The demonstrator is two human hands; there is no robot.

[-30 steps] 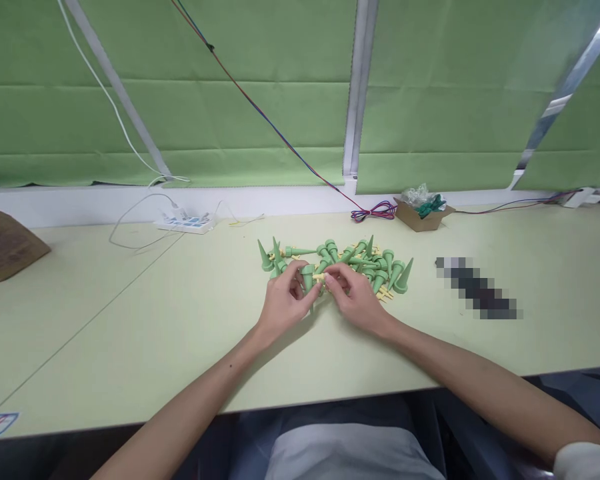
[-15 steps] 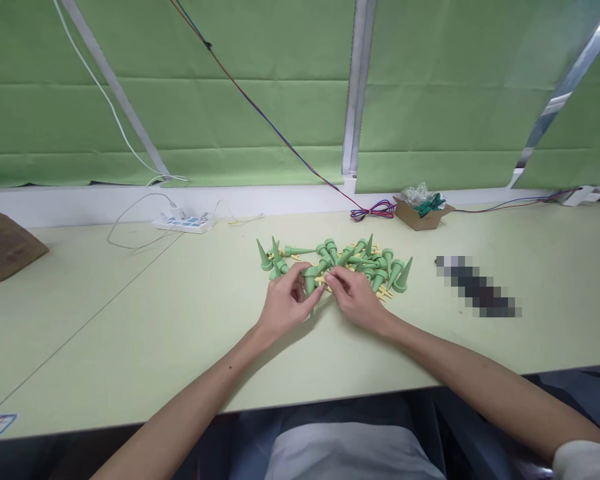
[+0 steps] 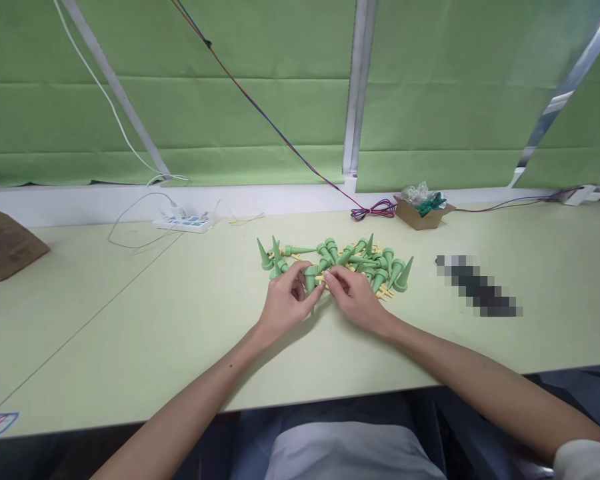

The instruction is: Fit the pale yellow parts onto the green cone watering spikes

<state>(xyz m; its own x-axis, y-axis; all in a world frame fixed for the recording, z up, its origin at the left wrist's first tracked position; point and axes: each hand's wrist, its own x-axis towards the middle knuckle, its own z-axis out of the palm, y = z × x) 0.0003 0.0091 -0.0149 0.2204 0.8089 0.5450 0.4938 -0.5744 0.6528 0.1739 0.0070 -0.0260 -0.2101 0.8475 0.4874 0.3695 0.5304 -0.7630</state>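
Note:
My left hand (image 3: 286, 299) is closed around a green plastic watering spike (image 3: 311, 279), its wide collar up and its point down. Close by on the right, my right hand (image 3: 356, 293) pinches with thumb and forefinger at the end of a small yellow plastic piece (image 3: 321, 280) beside the spike. Whether that piece touches the spike I cannot tell. Behind both hands lies a loose pile of green spikes (image 3: 379, 279) mixed with yellow branched pieces (image 3: 385, 292). A few spikes stand on their collars, one at the right end (image 3: 404, 277).
A small cardboard box (image 3: 423, 217) with clear wrap and green material stands at the back, beside a coiled red-blue cable (image 3: 374, 211). A white power strip (image 3: 185, 222) lies back left. A brown bag (image 3: 5, 247) is far left; a blurred dark object (image 3: 480, 288) lies right.
Both hands stay in nearly the same place. The right fingertips have shifted very slightly at the yellow piece; the pile is unchanged.

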